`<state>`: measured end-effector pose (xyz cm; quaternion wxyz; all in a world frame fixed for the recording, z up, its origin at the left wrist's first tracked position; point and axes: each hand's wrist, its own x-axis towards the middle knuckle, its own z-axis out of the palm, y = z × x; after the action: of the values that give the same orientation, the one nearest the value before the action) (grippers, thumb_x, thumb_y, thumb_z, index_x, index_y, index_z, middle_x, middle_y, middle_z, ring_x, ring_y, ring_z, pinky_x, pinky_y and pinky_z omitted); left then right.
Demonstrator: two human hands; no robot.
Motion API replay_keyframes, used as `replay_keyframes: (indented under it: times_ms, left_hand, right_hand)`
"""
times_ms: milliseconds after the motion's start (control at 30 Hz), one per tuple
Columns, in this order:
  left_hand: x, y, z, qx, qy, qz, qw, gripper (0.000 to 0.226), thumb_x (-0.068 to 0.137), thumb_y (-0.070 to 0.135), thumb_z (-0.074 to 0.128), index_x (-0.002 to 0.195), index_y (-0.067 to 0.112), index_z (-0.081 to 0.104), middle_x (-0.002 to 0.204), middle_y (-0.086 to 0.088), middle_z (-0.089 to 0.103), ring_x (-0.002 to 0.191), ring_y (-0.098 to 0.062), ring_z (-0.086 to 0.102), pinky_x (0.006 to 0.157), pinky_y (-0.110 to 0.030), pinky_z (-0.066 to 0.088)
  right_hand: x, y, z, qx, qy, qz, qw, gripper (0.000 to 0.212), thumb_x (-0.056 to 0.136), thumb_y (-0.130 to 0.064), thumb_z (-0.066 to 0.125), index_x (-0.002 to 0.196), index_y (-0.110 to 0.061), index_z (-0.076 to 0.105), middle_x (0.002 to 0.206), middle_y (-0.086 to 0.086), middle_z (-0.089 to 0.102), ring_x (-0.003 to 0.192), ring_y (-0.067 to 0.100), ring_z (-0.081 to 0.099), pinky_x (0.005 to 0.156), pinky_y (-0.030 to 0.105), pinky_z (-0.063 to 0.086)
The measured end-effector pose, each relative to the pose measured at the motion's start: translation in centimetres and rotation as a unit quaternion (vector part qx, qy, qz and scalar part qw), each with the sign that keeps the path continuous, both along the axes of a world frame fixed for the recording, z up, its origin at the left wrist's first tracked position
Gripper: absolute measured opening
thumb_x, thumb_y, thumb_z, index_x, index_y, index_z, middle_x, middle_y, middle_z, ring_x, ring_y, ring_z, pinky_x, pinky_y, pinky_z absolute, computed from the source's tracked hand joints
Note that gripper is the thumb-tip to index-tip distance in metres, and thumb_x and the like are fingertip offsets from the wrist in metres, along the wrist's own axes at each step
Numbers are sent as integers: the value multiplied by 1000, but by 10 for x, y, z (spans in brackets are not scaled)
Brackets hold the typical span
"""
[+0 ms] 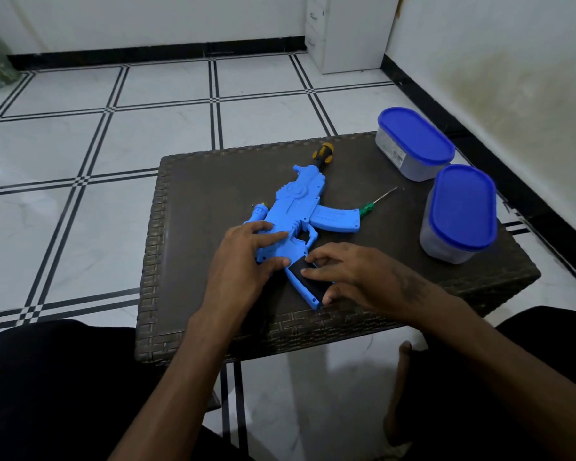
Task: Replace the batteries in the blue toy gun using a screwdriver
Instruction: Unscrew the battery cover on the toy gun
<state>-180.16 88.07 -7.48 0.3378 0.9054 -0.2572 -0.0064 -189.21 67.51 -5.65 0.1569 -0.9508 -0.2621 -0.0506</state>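
The blue toy gun [296, 207] lies flat on a dark woven table [213, 181], muzzle toward the far side. My left hand [246, 261] rests on the gun's rear body, fingers spread and fairly straight. My right hand [343, 274] lies over the grip, where a dark opening or panel [305, 277] shows; its fingertips touch that dark part and the thumb is at the grip's end. A green-handled screwdriver [374, 202] lies on the table just right of the magazine, untouched. A yellow-and-black tip [323, 153] sticks out beyond the muzzle.
Two clear tubs with blue lids stand at the table's right: one at the far corner [414, 143], one nearer [458, 212]. White tiled floor surrounds the table; a wall runs along the right. My dark-clothed knees are at the bottom corners.
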Motion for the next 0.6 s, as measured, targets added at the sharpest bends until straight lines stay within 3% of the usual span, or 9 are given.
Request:
replay_keyframes:
  times_ms: [67, 267, 400, 500, 600]
  left_hand:
    - [-1, 1, -1, -8, 0, 2, 1000, 46, 75, 32, 80, 119, 35, 68, 133, 13, 57, 126, -11, 43, 98, -21, 31]
    - [-3, 2, -1, -3, -8, -1, 1000, 45, 77, 35, 78, 120, 35, 67, 134, 14, 56, 125, -9, 42, 99, -21, 32]
    - [-4, 1, -1, -3, -10, -2, 1000, 45, 77, 34, 78, 121, 34, 67, 134, 13, 56, 126, -10, 42, 102, -27, 37]
    - [-4, 1, -1, -3, -13, 2, 1000, 45, 77, 33, 78, 121, 34, 67, 134, 14, 56, 126, -10, 42, 103, -31, 39]
    - [-5, 0, -3, -3, -11, 3, 1000, 46, 78, 33, 77, 122, 34, 66, 136, 14, 54, 128, -10, 41, 103, -26, 36]
  right_hand:
    - [-2, 1, -6, -26, -38, 17, 999, 44, 72, -18, 78, 114, -6, 71, 114, 21, 66, 97, 34, 69, 66, 42, 61]
    - [-17, 1, -20, -31, -62, -1, 998, 72, 60, 10, 83, 127, -3, 61, 129, 19, 61, 109, 33, 66, 70, 39, 62]
    - [-24, 4, -25, -26, -81, -11, 996, 60, 76, 5, 70, 133, -3, 56, 135, 19, 57, 114, 32, 63, 76, 37, 61]
    - [-25, 5, -26, -20, -82, -22, 996, 49, 85, -4, 47, 132, -5, 58, 135, 16, 58, 115, 29, 63, 79, 35, 60]
    - [-24, 6, -24, -27, -101, -26, 994, 42, 86, -14, 59, 127, -4, 63, 130, 15, 62, 112, 28, 65, 79, 35, 60]
